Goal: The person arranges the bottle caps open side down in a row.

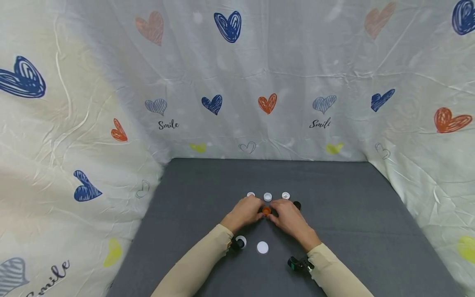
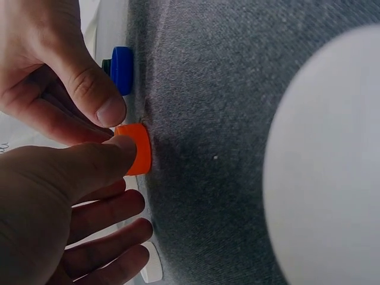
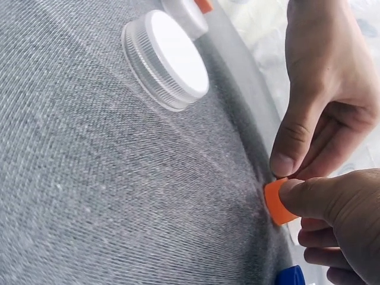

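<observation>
A small orange bottle cap stands on the grey cloth between the two hands. My left hand pinches it from the left, its thumb on the cap's side in the left wrist view and the other fingers spread loosely behind. From the opposite side my right hand pinches the same cap, with its thumb on the orange side in the right wrist view. A blue cap stands near the right hand. White caps line up just beyond the hands, one partly hidden behind the left hand.
Closer to me lie a round white lid and another white lid, the latter partly covered by the left wrist camera. A dark cap sits beside the right hand. Heart-printed curtain hangs behind the grey table.
</observation>
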{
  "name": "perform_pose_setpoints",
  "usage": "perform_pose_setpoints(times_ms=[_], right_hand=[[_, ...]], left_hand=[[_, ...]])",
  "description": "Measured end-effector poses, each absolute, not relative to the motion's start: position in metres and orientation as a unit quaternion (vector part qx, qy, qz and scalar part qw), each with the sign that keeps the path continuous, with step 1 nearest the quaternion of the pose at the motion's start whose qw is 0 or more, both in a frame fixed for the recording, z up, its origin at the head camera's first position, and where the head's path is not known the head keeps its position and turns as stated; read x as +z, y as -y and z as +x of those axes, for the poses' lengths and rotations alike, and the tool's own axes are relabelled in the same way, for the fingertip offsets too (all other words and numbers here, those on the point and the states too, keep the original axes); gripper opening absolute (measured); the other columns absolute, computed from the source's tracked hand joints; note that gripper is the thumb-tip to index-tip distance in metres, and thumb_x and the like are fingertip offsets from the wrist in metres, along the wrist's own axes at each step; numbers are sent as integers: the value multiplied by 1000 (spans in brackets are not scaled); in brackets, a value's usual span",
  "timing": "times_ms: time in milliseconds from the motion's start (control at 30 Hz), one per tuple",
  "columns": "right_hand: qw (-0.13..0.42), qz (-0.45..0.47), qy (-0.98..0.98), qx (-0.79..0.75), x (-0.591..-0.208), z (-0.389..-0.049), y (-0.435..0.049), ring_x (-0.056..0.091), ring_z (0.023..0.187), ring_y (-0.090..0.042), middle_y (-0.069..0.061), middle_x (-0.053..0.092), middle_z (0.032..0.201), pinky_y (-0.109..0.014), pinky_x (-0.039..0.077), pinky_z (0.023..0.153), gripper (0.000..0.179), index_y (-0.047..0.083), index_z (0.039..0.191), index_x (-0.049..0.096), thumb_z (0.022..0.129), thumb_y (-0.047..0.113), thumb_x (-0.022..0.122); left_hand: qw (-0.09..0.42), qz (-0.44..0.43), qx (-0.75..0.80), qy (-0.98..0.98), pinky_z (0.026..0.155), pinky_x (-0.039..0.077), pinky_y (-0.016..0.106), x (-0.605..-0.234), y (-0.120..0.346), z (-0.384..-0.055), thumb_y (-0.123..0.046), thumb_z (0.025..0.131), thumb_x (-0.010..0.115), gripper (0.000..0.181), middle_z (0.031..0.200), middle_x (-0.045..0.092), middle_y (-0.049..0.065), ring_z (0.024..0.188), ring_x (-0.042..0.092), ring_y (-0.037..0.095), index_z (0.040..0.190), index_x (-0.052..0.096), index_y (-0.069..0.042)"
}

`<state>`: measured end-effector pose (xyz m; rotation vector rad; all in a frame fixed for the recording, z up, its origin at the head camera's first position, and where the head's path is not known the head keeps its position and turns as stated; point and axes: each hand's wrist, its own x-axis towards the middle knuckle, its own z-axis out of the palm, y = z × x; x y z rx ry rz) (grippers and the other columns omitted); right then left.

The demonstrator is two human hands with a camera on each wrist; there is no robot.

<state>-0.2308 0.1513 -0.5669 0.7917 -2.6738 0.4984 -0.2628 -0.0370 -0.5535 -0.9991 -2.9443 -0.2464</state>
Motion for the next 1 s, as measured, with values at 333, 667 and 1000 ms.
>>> perform_pose_setpoints(times_ms=[333,667,1000], right_hand=[[131,274,934,185,-572,-231,-149,69,98,-25,-4,75,100,-46,53,90,19,8,97,75,82,18,83],[135,264,937,184,-577,-233,-149,69,103,-27,-9,75,108,-47,53,93,22,7,101,77,84,19,82],[144,264,934,192,-572,-229,-150,69,104,-27,-10,75,108,-47,53,93,23,6,101,77,83,19,83]], left_hand=[[25,-296,-64,953,60,50,34,-561,34,-262,-31,86,80,9,77,69,-6,72,60,15,85,76,-23],[29,-290,-65,954,60,52,34,-558,34,-260,-28,87,79,6,81,72,-3,70,63,17,88,77,-22],[30,-296,-78,951,58,50,31,-555,36,-257,-28,87,79,5,78,71,-5,65,61,12,86,77,-23]])
